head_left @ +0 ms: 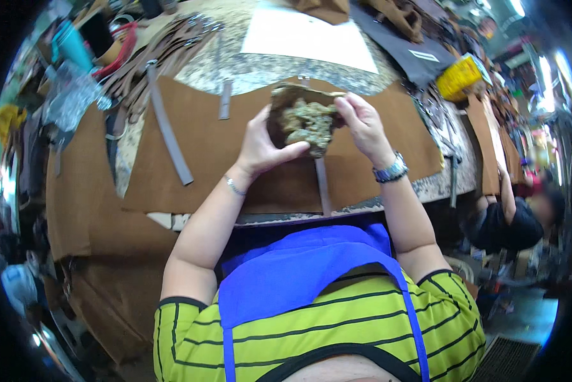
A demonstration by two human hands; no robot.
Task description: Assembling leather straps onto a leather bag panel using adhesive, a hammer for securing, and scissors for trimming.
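Over the middle of a large brown panel (388, 146), my two hands hold up a small dark-brown open bag or box (279, 102). Inside it lies a lumpy heap of small brassy-green pieces (308, 122), too blurred to name. My left hand (262, 151) is closed round its left side, with the thumb across the lower front. At the upper right, the fingers of my right hand (364, 127) pinch its edge. Grey straps lie on the panel: a long strap (169, 140) at left, a short strap (225, 100) at the top and another strap (323, 188) below my hands.
Brown belts with buckles (162, 54) pile up at the far left, near a clear plastic bag (74, 99) and a teal cup (72, 46). A white sheet (305, 38) lies at the back. A yellow box (461, 77) stands right; beyond it is another person (512, 219).
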